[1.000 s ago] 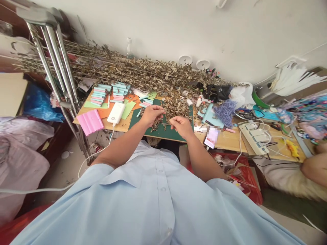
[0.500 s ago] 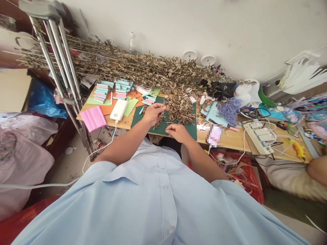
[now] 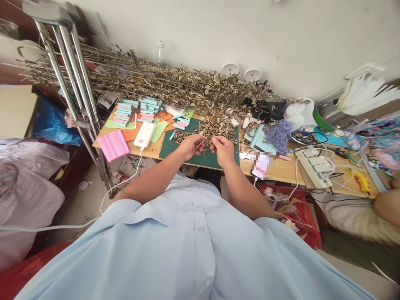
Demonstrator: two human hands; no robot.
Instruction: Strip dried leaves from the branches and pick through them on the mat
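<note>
Over the front of the dark green mat [image 3: 168, 148], my left hand [image 3: 192, 146] has its fingers curled around something I cannot make out, perhaps bits of dried plant. My right hand [image 3: 222, 149] is pinched just to its right, with whatever lies between its fingertips too small to name. The fingertips of both hands are close together. Behind them a heap of dried leaves [image 3: 218, 125] covers the back of the mat. Pink and light blue paper rolls [image 3: 123, 112] are stacked to the left, with a few more [image 3: 180, 124] by the mat.
A white power bank [image 3: 145, 134] and pink paper [image 3: 113, 146] lie left. Dried stalks [image 3: 150, 81] line the wall. Crutches [image 3: 75, 75] stand at the left. Right are a phone [image 3: 261, 166], purple cord [image 3: 278, 136], a power strip [image 3: 314, 168] and a person's arm [image 3: 387, 208].
My right hand has moved up and my left hand slightly down, bringing their fingertips close together. Leaves at the mat's left that my left hand covered now show.
</note>
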